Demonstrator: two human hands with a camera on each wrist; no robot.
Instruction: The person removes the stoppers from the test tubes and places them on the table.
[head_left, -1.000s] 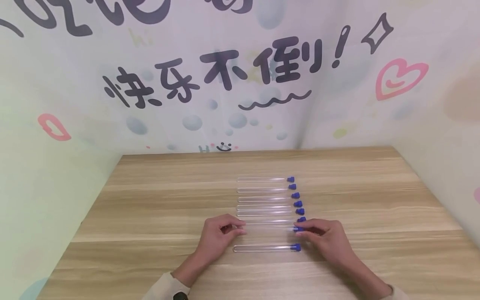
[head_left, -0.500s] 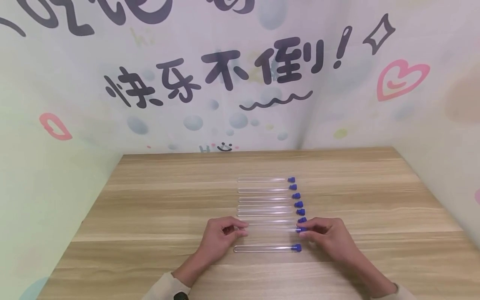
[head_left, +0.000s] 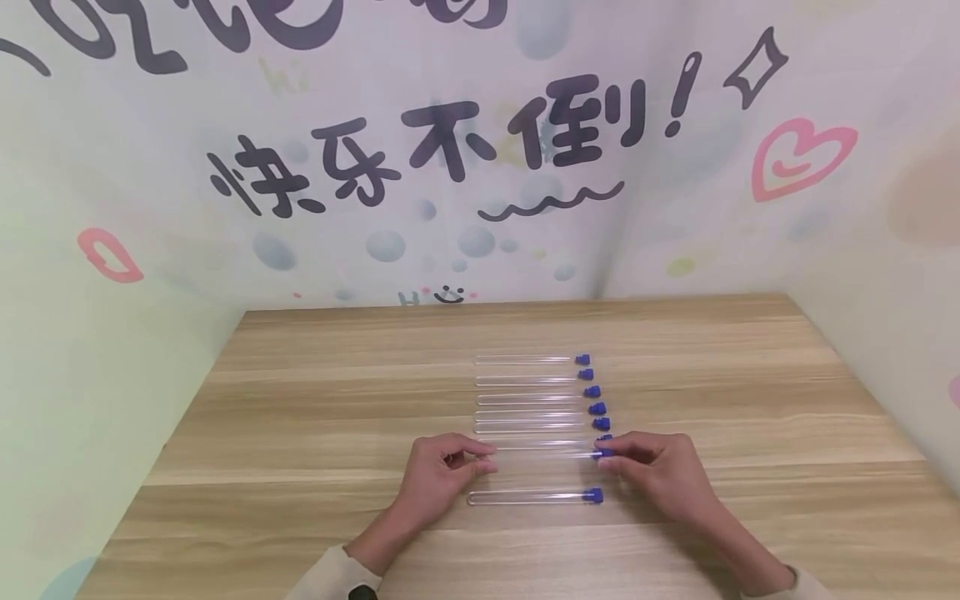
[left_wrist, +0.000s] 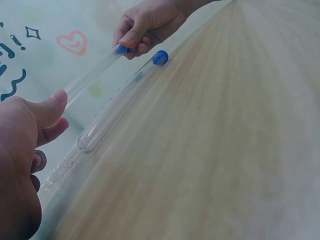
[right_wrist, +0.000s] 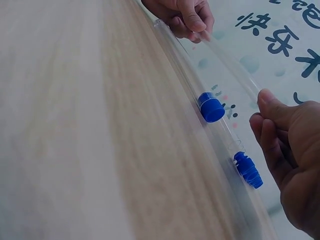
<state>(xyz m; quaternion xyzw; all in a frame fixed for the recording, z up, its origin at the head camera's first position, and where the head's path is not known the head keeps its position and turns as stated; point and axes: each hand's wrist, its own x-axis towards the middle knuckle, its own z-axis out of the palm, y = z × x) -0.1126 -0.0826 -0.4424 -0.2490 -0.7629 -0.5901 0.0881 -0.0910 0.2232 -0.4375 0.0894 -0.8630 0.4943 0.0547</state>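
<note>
A clear test tube [left_wrist: 94, 76] is held above the table between both hands. My left hand [head_left: 442, 475] pinches its rounded end between thumb and fingers. At the other end, my right hand [head_left: 663, 475] pinches the blue cap [left_wrist: 120, 49], which sits at the tube's mouth; the fingertips cover most of it. Nearer the body lies a test tube [head_left: 525, 497] with its blue cap [right_wrist: 212, 108] seated in the mouth. Beyond the hands, several uncapped tubes [head_left: 525, 400] lie parallel, with loose blue caps [head_left: 597, 408] lined up by their right ends.
Everything lies on a wood-grain table [head_left: 300, 375]. A white printed cloth wall [head_left: 450, 242] with dark lettering stands behind the table's far edge, and pale walls flank both sides. A dark watch [head_left: 363, 592] shows at the left sleeve.
My right hand has shifted slightly right and then up a little, with the blue cap and that end of the tube. The left hand stays nearly still. The lying tubes have not moved.
</note>
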